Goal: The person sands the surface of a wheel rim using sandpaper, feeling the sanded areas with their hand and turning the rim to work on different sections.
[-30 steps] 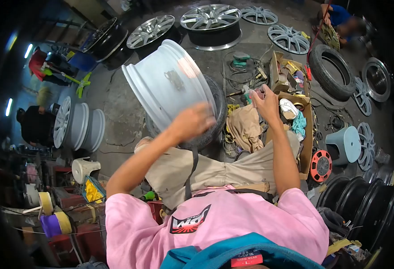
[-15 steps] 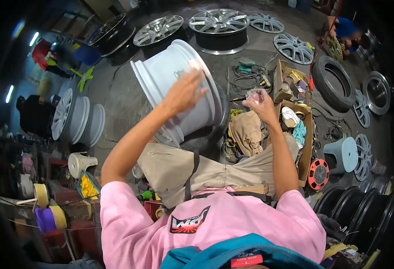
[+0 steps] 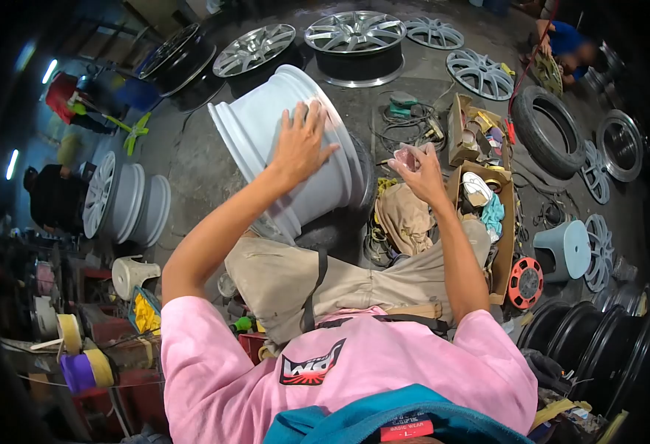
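Note:
A pale grey wheel rim (image 3: 254, 140) stands tilted in front of my knees, resting against a dark tyre-like ring (image 3: 365, 174). My left hand (image 3: 300, 144) lies over its smooth barrel, fingers stretched and slightly spread, seemingly touching the surface. A light pinkish patch (image 3: 333, 118) shows near the rim's right lip. Off to the right, my right hand (image 3: 422, 177) is raised above a crumpled tan cloth (image 3: 405, 218). Between its thumb and fingers is a small dusty reddish piece (image 3: 406, 157); its exact kind is unclear.
Several finished wheels (image 3: 354, 37) line the back. Cables and a green-topped tool (image 3: 402, 103) lie beyond my right hand. A cluttered cardboard box (image 3: 506, 255), a tyre (image 3: 550, 133) and a blue stool (image 3: 561, 248) stand right. Another person (image 3: 561, 48) crouches at far right.
My left hand, blurred by motion before, has shifted slightly left on the rim's barrel and is sharper. My right hand has moved a little left with the reddish piece.

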`<move>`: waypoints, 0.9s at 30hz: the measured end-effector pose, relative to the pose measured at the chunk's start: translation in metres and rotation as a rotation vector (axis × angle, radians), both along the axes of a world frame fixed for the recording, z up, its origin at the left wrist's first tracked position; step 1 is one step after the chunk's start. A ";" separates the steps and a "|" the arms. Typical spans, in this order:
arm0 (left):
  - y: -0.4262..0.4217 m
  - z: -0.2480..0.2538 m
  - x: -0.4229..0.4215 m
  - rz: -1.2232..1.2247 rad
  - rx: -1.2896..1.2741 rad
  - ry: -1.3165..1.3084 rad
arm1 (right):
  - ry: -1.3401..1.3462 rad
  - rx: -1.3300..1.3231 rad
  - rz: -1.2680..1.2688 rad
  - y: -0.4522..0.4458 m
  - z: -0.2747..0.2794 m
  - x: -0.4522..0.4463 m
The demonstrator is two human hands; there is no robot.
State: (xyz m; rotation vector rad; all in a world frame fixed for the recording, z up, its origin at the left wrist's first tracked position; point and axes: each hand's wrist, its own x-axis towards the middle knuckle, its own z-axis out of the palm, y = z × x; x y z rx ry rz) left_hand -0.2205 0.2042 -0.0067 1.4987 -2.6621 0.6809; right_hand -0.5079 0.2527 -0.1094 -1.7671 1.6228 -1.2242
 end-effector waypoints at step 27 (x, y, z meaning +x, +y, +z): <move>0.063 -0.068 -0.042 0.003 1.018 1.579 | -0.818 0.404 0.487 -0.015 -0.006 -0.008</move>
